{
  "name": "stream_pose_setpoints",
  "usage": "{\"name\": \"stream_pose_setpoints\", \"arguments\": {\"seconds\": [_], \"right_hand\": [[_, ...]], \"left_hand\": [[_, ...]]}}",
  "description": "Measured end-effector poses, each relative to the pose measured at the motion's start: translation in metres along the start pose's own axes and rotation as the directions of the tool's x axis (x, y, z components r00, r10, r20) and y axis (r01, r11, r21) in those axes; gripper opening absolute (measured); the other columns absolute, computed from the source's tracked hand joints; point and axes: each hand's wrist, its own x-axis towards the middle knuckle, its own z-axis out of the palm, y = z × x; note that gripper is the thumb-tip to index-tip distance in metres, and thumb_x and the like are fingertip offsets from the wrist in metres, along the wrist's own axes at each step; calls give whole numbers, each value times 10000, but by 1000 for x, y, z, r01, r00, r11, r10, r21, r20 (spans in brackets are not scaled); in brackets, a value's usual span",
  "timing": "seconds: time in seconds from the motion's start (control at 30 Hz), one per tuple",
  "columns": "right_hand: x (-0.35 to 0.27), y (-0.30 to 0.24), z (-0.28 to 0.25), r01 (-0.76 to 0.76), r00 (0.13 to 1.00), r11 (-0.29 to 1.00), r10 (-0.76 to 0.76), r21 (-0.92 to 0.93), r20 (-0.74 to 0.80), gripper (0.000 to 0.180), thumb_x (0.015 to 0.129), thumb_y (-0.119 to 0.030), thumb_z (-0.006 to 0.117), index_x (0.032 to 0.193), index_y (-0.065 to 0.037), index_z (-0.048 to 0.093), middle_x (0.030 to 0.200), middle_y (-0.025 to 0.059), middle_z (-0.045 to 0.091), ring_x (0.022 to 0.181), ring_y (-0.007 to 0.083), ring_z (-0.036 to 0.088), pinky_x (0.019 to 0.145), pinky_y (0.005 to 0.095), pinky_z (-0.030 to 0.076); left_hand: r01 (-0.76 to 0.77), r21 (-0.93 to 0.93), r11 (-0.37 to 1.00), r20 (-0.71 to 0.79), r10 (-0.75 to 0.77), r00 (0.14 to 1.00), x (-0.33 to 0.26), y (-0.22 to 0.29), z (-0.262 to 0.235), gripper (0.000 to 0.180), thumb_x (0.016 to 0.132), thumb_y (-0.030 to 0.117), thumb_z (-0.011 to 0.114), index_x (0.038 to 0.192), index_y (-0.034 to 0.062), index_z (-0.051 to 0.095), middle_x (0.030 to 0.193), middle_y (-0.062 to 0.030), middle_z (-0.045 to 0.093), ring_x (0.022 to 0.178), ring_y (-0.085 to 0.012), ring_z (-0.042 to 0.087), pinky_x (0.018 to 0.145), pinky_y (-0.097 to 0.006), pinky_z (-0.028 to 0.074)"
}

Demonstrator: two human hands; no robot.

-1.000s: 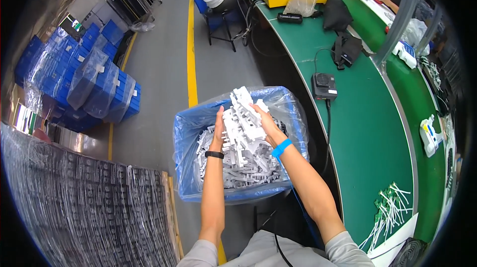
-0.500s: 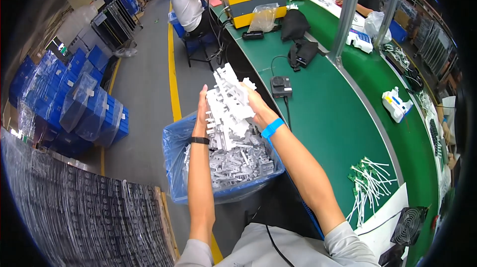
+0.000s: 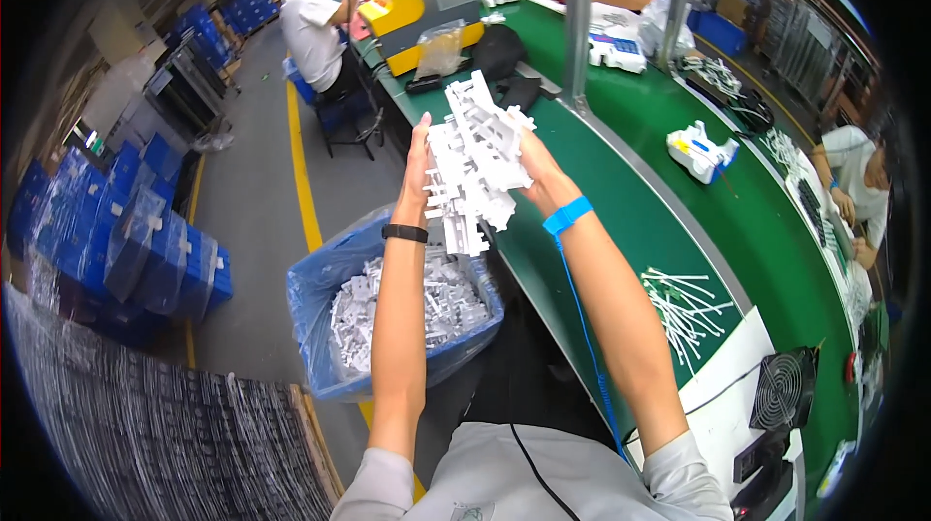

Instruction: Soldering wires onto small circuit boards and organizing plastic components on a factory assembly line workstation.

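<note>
A bunch of white moulded plastic parts [image 3: 477,164] is squeezed between my two hands, held up over the edge of the green bench. My left hand [image 3: 417,170] presses it from the left, thumb pointing up; a black band circles that wrist. From the right my right hand [image 3: 539,168] grips the bunch, its fingers mostly hidden behind the parts. A blue strap with a coiled cord is on the right wrist. Below and to the left stands a blue bin [image 3: 306,351] lined with clear plastic, holding many similar white parts [image 3: 412,313].
The green bench [image 3: 621,230] runs along my right, with white cables [image 3: 684,313], a small fan [image 3: 784,390] and a black bag on it. A yellow and grey machine [image 3: 427,12] stands farther off. Wrapped blue crates [image 3: 145,240] and stacked trays [image 3: 165,424] line the left. Several people sit nearby.
My hands have lifted the white parts away from the bin and moved right, toward the bench. The view has turned to the right, bringing another person in at the right edge.
</note>
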Motion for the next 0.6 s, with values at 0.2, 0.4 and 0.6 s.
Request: {"name": "stream_pose_setpoints", "arguments": {"seconds": [0.2, 0.4, 0.6], "right_hand": [[-39, -53, -94, 118, 979, 992, -124, -48, -159, 381, 1031, -335, 506, 1276, -61, 607, 1155, 86, 703, 981, 194, 694, 834, 331, 574], [-61, -75, -154, 110, 950, 991, -127, -74, -284, 431, 1002, -362, 550, 1294, -48, 598, 1179, 78, 696, 1016, 206, 687, 864, 341, 558], [-57, -85, -168, 85, 871, 969, -186, -232, -455, 514, 913, -341, 687, 1292, -9, 588, 1178, 92, 672, 1035, 211, 672, 887, 331, 539]], "left_hand": [[96, -94, 991, 163, -79, 983, 77, -100, 46, 679, 968, 590, 515, 1277, -10, 591, 1177, -92, 675, 1020, -210, 657, 918, -344, 519], [206, -60, 977, 163, -194, 967, 124, -183, 60, 715, 936, 627, 563, 1288, 5, 573, 1182, -81, 654, 1047, -175, 618, 925, -313, 486], [136, 198, 971, 9, -141, 990, 138, -184, 68, 639, 975, 548, 550, 1244, -23, 649, 1219, -111, 663, 1098, -195, 613, 968, -300, 455]]}}
